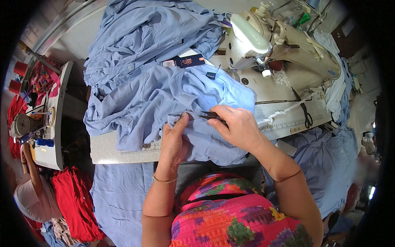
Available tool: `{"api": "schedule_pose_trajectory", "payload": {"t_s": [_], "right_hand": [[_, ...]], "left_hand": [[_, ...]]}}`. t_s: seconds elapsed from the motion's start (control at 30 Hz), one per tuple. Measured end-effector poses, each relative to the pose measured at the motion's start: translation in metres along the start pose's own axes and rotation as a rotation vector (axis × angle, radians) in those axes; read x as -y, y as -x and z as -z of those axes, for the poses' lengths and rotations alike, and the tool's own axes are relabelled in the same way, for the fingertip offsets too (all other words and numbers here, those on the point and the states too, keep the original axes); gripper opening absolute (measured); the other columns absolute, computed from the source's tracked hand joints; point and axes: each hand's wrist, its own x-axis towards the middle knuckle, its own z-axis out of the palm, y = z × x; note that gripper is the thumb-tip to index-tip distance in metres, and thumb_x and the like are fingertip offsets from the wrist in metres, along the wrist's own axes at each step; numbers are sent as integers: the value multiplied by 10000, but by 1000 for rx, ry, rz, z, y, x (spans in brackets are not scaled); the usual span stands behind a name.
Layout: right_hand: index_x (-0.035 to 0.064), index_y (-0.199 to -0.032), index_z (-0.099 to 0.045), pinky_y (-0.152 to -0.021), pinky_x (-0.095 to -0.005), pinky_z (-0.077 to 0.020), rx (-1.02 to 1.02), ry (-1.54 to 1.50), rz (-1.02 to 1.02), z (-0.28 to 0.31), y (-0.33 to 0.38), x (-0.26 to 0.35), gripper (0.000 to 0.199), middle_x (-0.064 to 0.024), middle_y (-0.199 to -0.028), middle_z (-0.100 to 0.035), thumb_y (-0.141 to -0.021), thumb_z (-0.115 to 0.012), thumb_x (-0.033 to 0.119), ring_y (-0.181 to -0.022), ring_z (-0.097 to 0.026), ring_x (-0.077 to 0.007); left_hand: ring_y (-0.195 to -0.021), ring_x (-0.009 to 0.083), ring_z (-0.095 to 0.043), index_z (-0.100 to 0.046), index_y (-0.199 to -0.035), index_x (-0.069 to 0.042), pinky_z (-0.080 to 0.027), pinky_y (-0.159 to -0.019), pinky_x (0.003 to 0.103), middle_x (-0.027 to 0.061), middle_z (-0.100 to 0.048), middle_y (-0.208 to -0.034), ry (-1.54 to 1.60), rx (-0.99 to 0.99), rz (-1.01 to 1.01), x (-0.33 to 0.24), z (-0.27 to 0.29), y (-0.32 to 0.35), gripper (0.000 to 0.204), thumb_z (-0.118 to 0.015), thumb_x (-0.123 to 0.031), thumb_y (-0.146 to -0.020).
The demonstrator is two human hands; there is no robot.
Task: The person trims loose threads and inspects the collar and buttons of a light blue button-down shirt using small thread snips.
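A light blue garment (140, 103) lies rumpled across the sewing table in front of me. My left hand (175, 140) pinches a fold of its cloth between thumb and fingers. Small black thread snips (205, 115) are in my right hand (238, 125), their points toward the pinched fold and close to my left thumb. Whether the blades touch the cloth I cannot tell. A dark hang tag (191, 61) and a small dark label (211, 75) lie on the garment beyond my hands.
A sewing machine (288, 53) stands at the far right. Black scissors (306, 115) and a white twisted cord (279, 114) lie on the table's right side. More blue cloth (317, 160) is heaped at right. Leftward, another person's hands (26, 156) are beside a second table (57, 136), near red cloth (76, 206).
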Motion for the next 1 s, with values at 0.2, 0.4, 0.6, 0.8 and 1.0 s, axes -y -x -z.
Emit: {"api": "schedule_pose_trajectory", "payload": {"t_s": [0.2,0.4,0.6,0.8,1.0], "right_hand": [[69,-929,-565,-570,-441,-477,2,15,-34,1,1,3,195,-142,-744,-619,-847,-618,238,-650,-605,-362],[67,-918,-562,-564,-441,-478,-15,18,-24,0,2,3,194,-140,-742,-619,-850,-615,241,-639,-603,-362],[57,-938,-593,-586,-417,-469,14,27,-64,1,3,4,202,-136,-781,-628,-833,-648,221,-674,-613,-343],[75,-903,-554,-556,-424,-481,-26,89,-8,-1,2,6,189,-115,-733,-610,-842,-619,241,-621,-601,-345],[70,-889,-547,-547,-411,-480,-62,189,0,-5,4,12,189,-103,-702,-596,-833,-629,231,-605,-599,-333]], "left_hand": [[-962,173,-598,-576,-1119,-47,-472,-882,345,54,-635,-1053,-17,-5,-5,0,-1,1,272,-628,-170,-882],[-954,163,-598,-587,-1096,-42,-475,-869,330,46,-636,-1042,-10,-8,-20,0,-2,1,243,-625,-158,-886],[-807,84,-566,-656,-932,-41,-441,-740,238,4,-641,-884,-87,34,-62,0,-7,4,106,-665,-124,-866],[-761,65,-549,-671,-891,-20,-420,-695,220,-6,-642,-831,-243,31,-167,2,-10,2,65,-670,-66,-844],[-742,57,-517,-672,-876,-22,-397,-673,211,-25,-621,-803,-342,-6,-224,6,-10,1,50,-663,-58,-842]]}}
